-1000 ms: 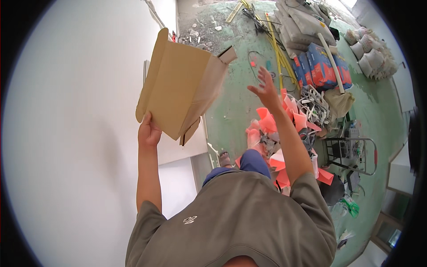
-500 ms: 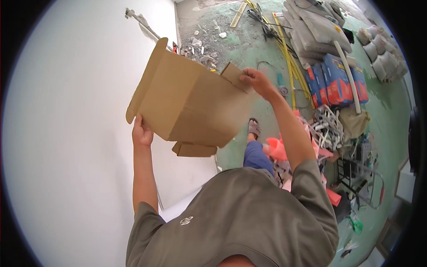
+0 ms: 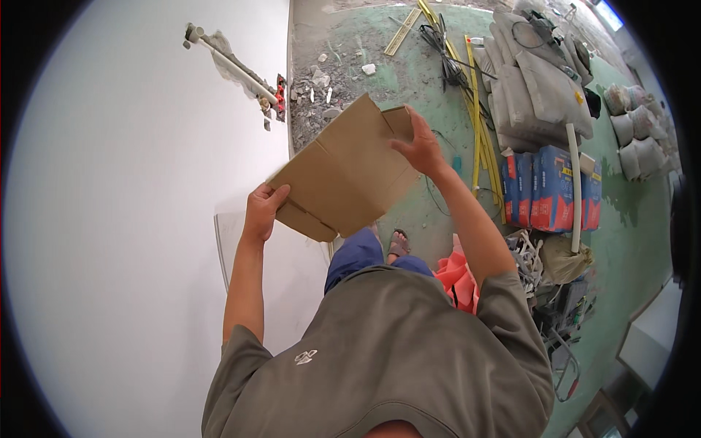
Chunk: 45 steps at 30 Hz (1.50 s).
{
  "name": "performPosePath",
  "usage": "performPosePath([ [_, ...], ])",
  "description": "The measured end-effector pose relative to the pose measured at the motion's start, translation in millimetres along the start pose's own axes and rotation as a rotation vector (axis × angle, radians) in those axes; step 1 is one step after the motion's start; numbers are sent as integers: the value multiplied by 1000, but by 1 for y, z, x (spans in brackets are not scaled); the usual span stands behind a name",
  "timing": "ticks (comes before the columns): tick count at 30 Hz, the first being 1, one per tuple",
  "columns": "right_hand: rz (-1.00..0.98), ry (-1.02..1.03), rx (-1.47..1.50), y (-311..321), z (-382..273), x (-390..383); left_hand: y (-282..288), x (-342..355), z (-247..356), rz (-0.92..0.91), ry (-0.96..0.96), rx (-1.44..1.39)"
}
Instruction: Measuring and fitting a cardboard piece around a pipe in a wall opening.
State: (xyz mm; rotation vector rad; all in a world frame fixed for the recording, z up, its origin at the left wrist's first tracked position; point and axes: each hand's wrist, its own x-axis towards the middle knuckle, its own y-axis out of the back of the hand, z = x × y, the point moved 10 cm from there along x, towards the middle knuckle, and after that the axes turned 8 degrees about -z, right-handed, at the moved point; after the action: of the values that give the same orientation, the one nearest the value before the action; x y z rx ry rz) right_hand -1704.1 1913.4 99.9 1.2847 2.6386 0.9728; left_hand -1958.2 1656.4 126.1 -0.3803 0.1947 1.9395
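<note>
A brown cardboard sheet [image 3: 350,164], which looks like a flattened carton with creases and flaps, is held up tilted in front of me. My left hand [image 3: 264,208] grips its left corner, thumb on the near face and the other fingers partly hidden behind. At the upper right edge, my right hand [image 3: 423,150] holds the board by a small flap [image 3: 398,120]. Its thumb lies across the face, and its forefinger stretches up along the flap. The left half now looks folded together with the rest, though the layers behind are hidden.
A white wall [image 3: 131,219] with an exposed pipe [image 3: 237,69] stands at left. Rubble [image 3: 321,95] lies beyond the board. To the right are yellow strips [image 3: 478,124], stacked grey sacks [image 3: 533,87], blue-and-red packages [image 3: 548,190] and pink sheeting [image 3: 458,277].
The cardboard has gone from spread wide to a smaller, folded shape. My left hand has moved rightward with its edge, while my right hand has dropped slightly, its forefinger now extended.
</note>
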Motion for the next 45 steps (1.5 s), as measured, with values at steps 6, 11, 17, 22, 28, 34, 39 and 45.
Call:
performPosePath([
  [6, 106, -69, -143, 21, 12, 85, -8, 75, 63, 6, -156, 129],
  [11, 124, 31, -458, 12, -2, 175, 9, 144, 102, -31, -179, 194],
  [17, -31, -21, -275, -9, 26, 292, 35, 227, 149, -98, -221, 282],
  [22, -264, -30, 164, -29, 45, 355, 82, 272, 166, 23, -208, 181],
  [28, -488, -47, 277, -58, 86, 434, 126, 313, 171, 196, -172, 203],
  [34, -573, -156, 697, -83, 164, 511, 147, 335, 172, 408, -71, 176],
  [39, -692, -222, 794, -104, 197, 580, 140, 364, 184, 515, -26, 123],
  [45, -885, -246, 815, -139, 214, 622, 119, 381, 197, 637, 28, 125],
])
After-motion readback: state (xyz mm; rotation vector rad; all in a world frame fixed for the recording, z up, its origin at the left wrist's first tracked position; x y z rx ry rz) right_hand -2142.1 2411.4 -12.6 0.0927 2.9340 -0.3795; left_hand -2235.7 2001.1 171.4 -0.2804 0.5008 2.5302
